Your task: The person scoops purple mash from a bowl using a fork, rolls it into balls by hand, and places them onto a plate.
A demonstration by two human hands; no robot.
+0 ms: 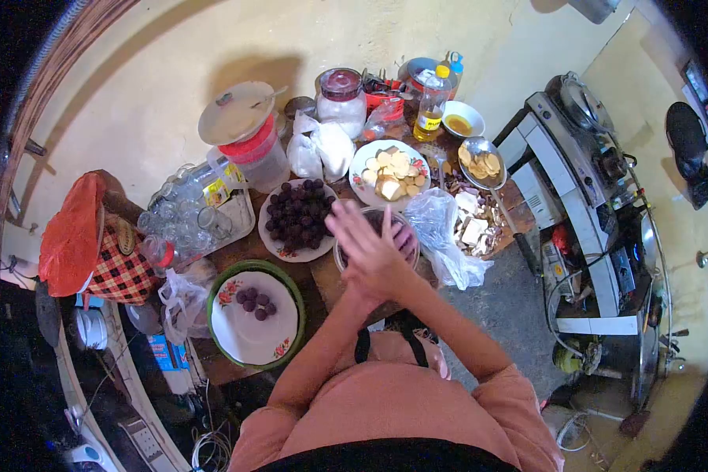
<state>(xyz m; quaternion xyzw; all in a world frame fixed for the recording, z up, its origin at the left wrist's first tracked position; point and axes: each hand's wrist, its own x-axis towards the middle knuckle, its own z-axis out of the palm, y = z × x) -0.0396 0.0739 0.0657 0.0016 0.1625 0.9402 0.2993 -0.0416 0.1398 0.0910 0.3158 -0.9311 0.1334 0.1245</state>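
Note:
My right hand (367,248) lies over my left hand (355,277), palms facing, with its fingers stretched out to the upper left. Most of my left hand is covered, and whether anything sits between the palms is hidden. Both are above a clear bowl (338,262) with something purple in it, largely blocked by the hands. Just left stands a floral plate piled with dark purple balls (297,216). Nearer me, a few smaller purple balls (256,304) rest on a white floral plate (240,338) inside a green basin (300,322).
Behind the hands, a plate holds pale slices (389,173). A plastic bag (440,236), chopped pieces (476,224) and a long-handled skimmer (484,167) are at right. An oil bottle (430,110), jar (342,106) and pitcher (263,161) stand behind; glass jars (189,208) fill a tray.

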